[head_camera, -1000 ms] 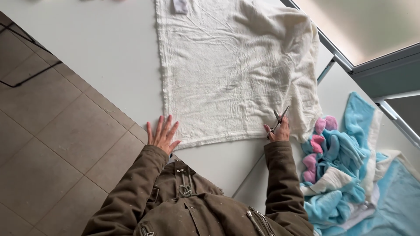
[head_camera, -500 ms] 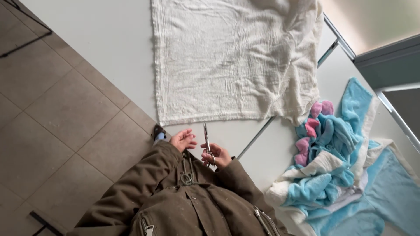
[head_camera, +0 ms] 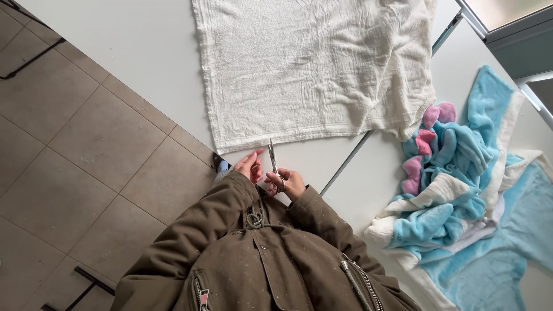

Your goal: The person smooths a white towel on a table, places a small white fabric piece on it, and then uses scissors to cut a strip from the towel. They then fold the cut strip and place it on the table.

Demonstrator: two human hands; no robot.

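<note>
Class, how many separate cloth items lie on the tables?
2: a white cloth spread flat ahead of the hands, and a blue, white and pink fleece heaped at right.

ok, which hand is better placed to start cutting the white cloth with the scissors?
Right. The right hand already holds the scissors by the handles, blades pointing at the near edge of the white cloth. The left hand is empty beside the blades, free to steady the cloth.

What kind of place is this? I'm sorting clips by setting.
Probably a sewing or craft workroom: a white cloth is spread flat on white tables, the right hand holds small scissors, and blue fleece fabric lies heaped nearby. The floor is tiled.
</note>
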